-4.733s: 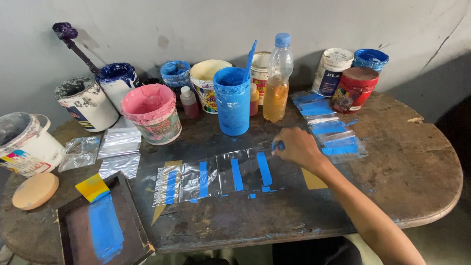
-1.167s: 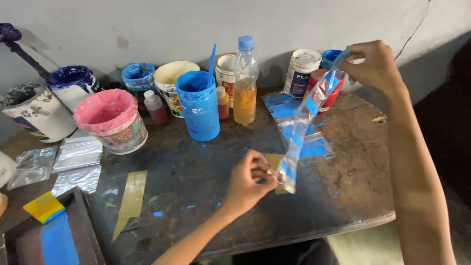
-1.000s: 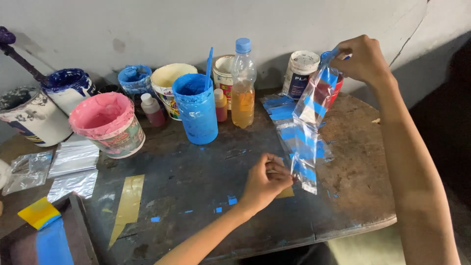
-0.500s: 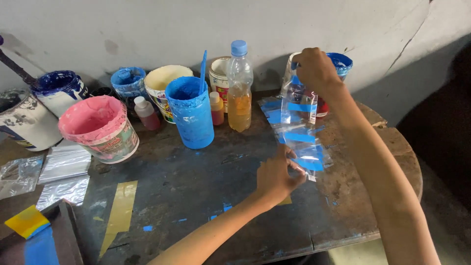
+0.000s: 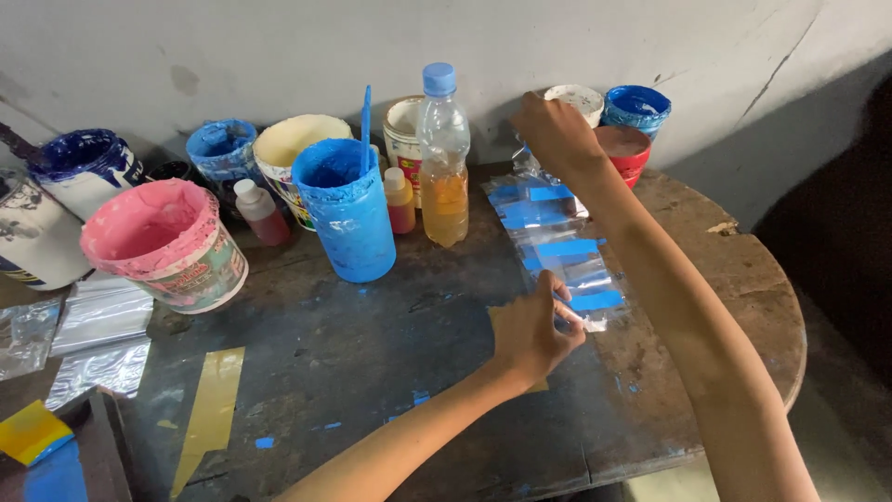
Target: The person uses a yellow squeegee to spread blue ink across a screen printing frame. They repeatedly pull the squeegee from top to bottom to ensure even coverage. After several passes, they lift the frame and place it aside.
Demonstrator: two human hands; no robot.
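A clear plastic sheet with blue printed bars point(image 5: 557, 244) lies stretched over other printed sheets on the right part of the round dark table point(image 5: 725, 279). My right hand point(image 5: 550, 132) grips the sheet's far end near the back pots. My left hand point(image 5: 531, 333) pinches its near end, close to a yellow patch on the tabletop. The sheet is low and almost flat on the pile.
A blue paint cup with a stick point(image 5: 348, 206), a pink bucket point(image 5: 165, 244), a bottle of orange liquid point(image 5: 443, 158), small bottles and several paint pots line the back. Clear bags point(image 5: 98, 335) and a tray with a yellow squeegee point(image 5: 32, 432) are at left.
The printed sheet, lifted off the middle of the table and held up slanted between both hands, has come down onto the pile at right. My view has swung right.
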